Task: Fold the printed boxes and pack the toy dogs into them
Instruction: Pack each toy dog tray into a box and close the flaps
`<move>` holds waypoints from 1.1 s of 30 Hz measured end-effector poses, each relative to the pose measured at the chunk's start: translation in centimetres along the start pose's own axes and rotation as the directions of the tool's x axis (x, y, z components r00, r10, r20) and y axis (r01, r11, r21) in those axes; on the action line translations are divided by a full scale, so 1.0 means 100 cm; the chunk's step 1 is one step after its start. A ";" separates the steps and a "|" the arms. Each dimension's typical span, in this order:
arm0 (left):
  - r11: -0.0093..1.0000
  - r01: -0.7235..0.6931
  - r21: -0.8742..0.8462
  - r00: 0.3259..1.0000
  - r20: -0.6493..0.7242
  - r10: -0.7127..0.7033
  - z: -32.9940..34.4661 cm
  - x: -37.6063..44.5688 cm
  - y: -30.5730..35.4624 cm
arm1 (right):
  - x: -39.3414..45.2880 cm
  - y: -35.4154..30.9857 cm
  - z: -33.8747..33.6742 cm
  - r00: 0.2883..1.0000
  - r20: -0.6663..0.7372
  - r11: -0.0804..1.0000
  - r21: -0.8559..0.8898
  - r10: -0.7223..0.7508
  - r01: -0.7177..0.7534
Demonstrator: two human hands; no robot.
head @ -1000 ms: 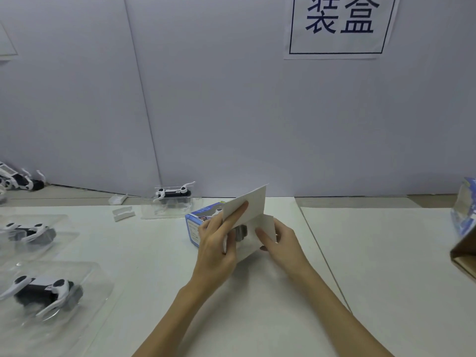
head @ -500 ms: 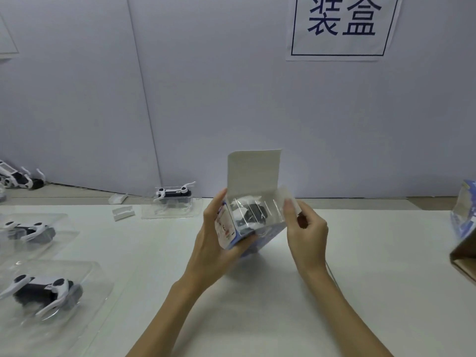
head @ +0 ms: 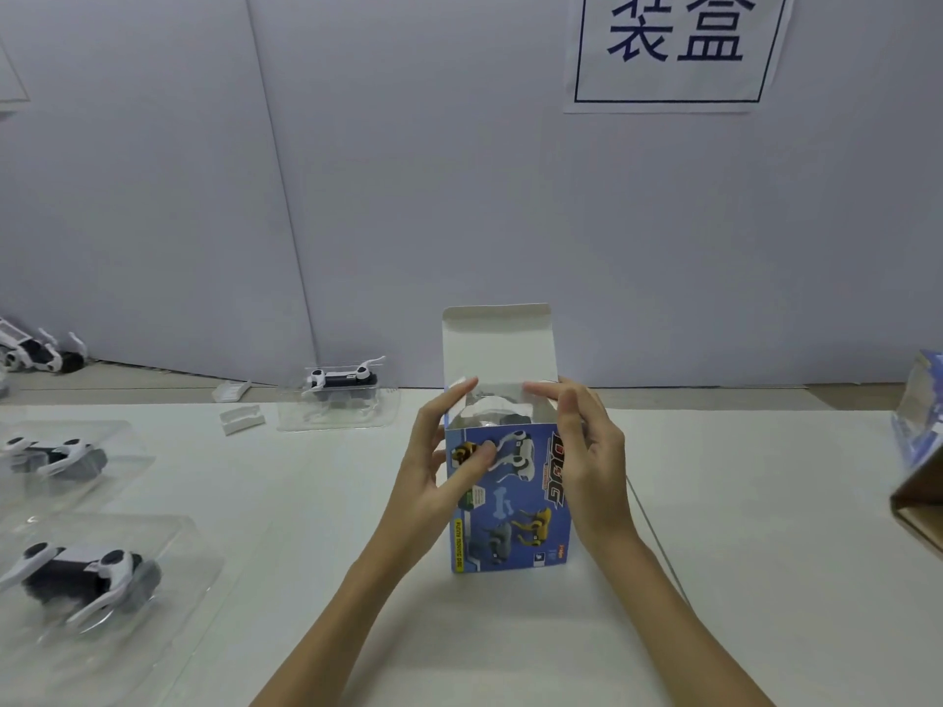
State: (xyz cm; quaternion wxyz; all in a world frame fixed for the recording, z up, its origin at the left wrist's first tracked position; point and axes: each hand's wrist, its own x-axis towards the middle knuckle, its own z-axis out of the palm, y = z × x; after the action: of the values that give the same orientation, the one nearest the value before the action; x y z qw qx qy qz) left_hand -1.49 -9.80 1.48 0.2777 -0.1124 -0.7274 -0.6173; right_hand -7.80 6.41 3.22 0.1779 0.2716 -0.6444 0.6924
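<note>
A blue printed box stands upright on the white table in the middle, its white top lid flap raised. Through its open top, part of a toy dog in clear plastic shows inside. My left hand holds the box's left side, thumb on the printed front and a finger on the left side flap. My right hand holds the right side, with fingertips pressing the right side flap inward at the opening.
Several black-and-white toy dogs in clear plastic trays lie at the left: one at front, one at middle left, one at the back. Small white pieces lie nearby. A packed box and a carton sit at the right edge.
The box was lying on the table, then lifted and tilted. Now it stands upright on the table with the lid up, and both hands have moved to its top side flaps.
</note>
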 end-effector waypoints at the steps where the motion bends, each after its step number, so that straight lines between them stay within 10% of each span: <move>1: 1.000 0.001 0.018 1.000 -0.003 -0.001 -0.001 0.000 0.001 | 0.001 0.000 0.000 1.000 -0.011 1.000 0.003 -0.008 0.008; 13: 0.978 -0.072 0.196 0.987 -0.127 0.098 -0.003 0.011 0.011 | 0.005 -0.004 0.001 0.996 -0.008 0.990 0.114 0.090 -0.088; 25: 0.979 -0.047 -0.199 0.994 -0.109 0.026 0.000 0.009 0.019 | 0.003 0.003 -0.002 0.994 0.010 0.949 0.296 0.108 -0.106; 33: 0.997 -0.076 0.034 0.997 0.025 0.075 -0.013 0.008 0.014 | 0.001 0.006 -0.001 0.986 0.029 0.945 0.285 0.161 -0.163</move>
State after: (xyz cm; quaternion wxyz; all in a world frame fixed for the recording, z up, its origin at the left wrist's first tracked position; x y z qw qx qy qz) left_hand -1.09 -10.93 3.14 0.2942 -0.1421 -0.7366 -0.5922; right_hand -8.22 6.43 2.82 0.0776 0.2425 -0.5581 0.7897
